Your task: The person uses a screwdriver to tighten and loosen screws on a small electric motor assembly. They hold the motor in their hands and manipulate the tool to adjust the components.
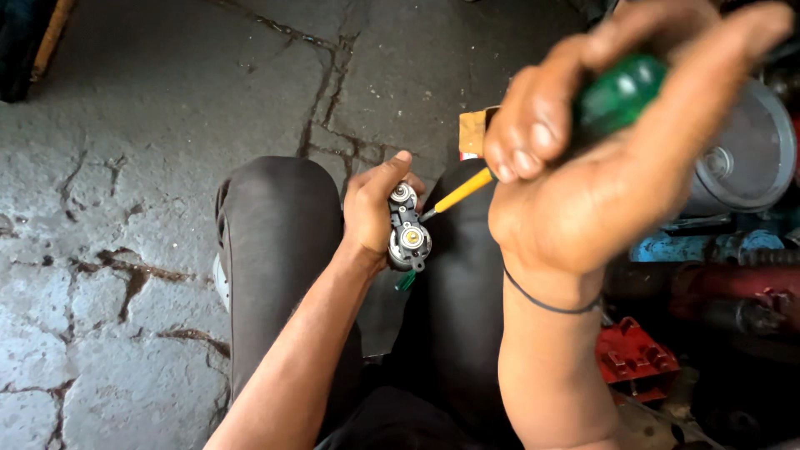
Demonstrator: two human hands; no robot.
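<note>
My left hand [371,212] grips a small grey metal part [407,229] with two round brass-centred fittings, held over my knees. A short green wire end [406,281] sticks out below it. My right hand [600,142], raised close to the camera, is closed on the green handle [621,93] of a screwdriver. Its yellow-sleeved shaft [461,191] slants down to the left, and the tip touches the metal part between the two fittings.
I sit over a cracked grey concrete floor [150,167], my legs in dark trousers [279,242]. At the right lie a round grey metal housing [754,154], blue and red machine parts [708,250] and a red bracket [633,358].
</note>
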